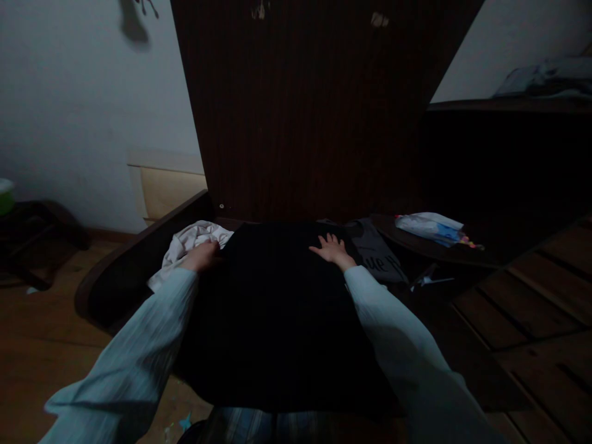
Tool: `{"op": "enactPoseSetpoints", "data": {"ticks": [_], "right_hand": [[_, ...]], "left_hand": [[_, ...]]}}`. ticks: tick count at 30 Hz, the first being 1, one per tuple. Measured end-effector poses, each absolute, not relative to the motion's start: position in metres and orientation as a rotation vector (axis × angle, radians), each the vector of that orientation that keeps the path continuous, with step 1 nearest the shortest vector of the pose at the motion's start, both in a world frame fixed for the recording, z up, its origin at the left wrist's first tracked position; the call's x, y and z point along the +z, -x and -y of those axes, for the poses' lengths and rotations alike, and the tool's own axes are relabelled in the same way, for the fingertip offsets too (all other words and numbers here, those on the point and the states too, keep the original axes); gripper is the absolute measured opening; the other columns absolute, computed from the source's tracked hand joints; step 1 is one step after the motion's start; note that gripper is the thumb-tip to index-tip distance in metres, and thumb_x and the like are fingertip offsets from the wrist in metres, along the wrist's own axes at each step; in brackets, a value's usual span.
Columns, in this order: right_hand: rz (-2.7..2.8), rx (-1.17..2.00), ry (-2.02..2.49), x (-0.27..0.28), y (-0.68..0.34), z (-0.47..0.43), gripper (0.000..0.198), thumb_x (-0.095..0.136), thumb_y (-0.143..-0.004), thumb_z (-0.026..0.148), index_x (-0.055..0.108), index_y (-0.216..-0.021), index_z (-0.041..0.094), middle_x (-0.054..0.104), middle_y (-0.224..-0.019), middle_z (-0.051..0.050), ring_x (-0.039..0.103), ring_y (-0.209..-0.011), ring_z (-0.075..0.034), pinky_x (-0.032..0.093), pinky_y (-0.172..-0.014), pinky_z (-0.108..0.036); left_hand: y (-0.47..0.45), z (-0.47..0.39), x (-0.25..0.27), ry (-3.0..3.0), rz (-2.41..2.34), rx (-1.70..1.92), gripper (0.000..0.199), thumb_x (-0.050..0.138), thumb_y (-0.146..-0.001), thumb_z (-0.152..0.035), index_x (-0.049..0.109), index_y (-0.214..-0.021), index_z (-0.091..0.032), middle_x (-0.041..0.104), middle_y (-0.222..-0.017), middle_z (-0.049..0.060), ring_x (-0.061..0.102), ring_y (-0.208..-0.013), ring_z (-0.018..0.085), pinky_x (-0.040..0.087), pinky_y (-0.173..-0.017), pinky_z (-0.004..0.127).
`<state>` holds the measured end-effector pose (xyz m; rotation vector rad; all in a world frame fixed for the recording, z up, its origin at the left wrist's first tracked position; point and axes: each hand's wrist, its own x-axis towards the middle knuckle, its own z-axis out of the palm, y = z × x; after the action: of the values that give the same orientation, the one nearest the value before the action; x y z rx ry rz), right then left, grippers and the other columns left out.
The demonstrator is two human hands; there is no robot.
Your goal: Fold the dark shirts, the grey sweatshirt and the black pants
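A large piece of black cloth (277, 308), likely a garment, lies spread out in front of me, its near edge reaching down to my lap. My left hand (203, 255) is at its far left edge, with the fingers curled onto the cloth and partly lost in shadow. Flat on the upper right part of the cloth rests my right hand (331, 249), its fingers spread and nothing in them. Beside my left hand a crumpled white cloth (187, 240) is bunched up. A grey cloth with dark lettering (377, 253) lies just right of the black one.
A tall dark wooden panel (309, 111) rises behind the cloth. A curved dark armrest (99, 290) borders the left side. On a dark ledge at the right sits a clear plastic package (432, 227). Wooden slats (531, 308) extend at the far right.
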<state>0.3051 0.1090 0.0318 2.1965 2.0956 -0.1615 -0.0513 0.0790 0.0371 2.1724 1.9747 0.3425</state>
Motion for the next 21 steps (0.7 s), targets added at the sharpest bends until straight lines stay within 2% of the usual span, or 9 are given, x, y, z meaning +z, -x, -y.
{"op": "enactPoseSetpoints", "data": {"ticks": [3, 7, 10, 14, 18, 21], "right_hand": [[-2.160, -0.060, -2.209, 0.034, -0.305, -0.107, 0.067, 0.033, -0.082, 0.056, 0.031, -0.133, 0.014, 0.026, -0.140, -0.017, 0.022, -0.128, -0.030, 0.019, -0.100, -0.045], [-2.383, 0.195, -2.141, 0.044, -0.302, -0.094, 0.047, 0.041, -0.084, 0.039, 0.046, -0.121, 0.010, 0.044, -0.128, -0.016, 0.038, -0.118, -0.026, 0.026, -0.097, -0.038], [-2.580, 0.238, -1.976, 0.044, -0.293, -0.070, 0.039, 0.044, -0.083, 0.037, 0.052, -0.111, 0.011, 0.054, -0.116, -0.014, 0.045, -0.110, -0.023, 0.029, -0.095, -0.034], [-2.746, 0.293, -1.767, 0.027, -0.275, -0.031, 0.042, 0.051, -0.076, 0.039, 0.054, -0.107, 0.010, 0.051, -0.120, -0.017, 0.041, -0.115, -0.026, 0.024, -0.099, -0.037], [-2.724, 0.413, -1.763, 0.009, -0.266, -0.010, 0.040, 0.049, -0.075, 0.026, 0.051, -0.110, 0.008, 0.044, -0.128, -0.019, 0.035, -0.121, -0.028, 0.020, -0.102, -0.040], [-2.679, 0.439, -1.775, 0.006, -0.265, -0.009, 0.039, 0.046, -0.074, 0.016, 0.050, -0.112, 0.006, 0.045, -0.127, -0.019, 0.036, -0.121, -0.027, 0.022, -0.102, -0.039]], "left_hand": [[0.016, -0.078, 0.042, -2.336, -1.853, 0.234, 0.023, 0.060, -0.066, -0.034, 0.056, -0.080, -0.017, 0.059, -0.089, 0.008, 0.057, -0.078, 0.021, 0.042, -0.068, 0.027], [-0.039, -0.071, 0.043, -2.429, -1.538, 0.065, 0.024, 0.055, -0.071, -0.043, 0.056, -0.076, -0.019, 0.062, -0.082, 0.005, 0.059, -0.075, 0.019, 0.041, -0.061, 0.024], [-0.068, -0.067, 0.037, -2.448, -1.513, 0.056, 0.025, 0.058, -0.068, -0.044, 0.057, -0.075, -0.020, 0.063, -0.083, 0.006, 0.060, -0.077, 0.020, 0.043, -0.061, 0.024], [-0.088, -0.067, 0.026, -2.458, -1.596, 0.041, 0.021, 0.063, -0.064, -0.034, 0.059, -0.079, -0.019, 0.065, -0.086, 0.008, 0.061, -0.084, 0.023, 0.045, -0.068, 0.028], [-0.095, -0.069, 0.021, -2.447, -1.649, 0.025, 0.020, 0.058, -0.068, -0.029, 0.060, -0.083, -0.017, 0.065, -0.090, 0.012, 0.060, -0.089, 0.026, 0.046, -0.073, 0.031], [-0.097, -0.072, 0.024, -2.438, -1.667, 0.008, 0.018, 0.057, -0.069, -0.028, 0.061, -0.083, -0.016, 0.065, -0.091, 0.013, 0.060, -0.089, 0.027, 0.046, -0.073, 0.031]]}}
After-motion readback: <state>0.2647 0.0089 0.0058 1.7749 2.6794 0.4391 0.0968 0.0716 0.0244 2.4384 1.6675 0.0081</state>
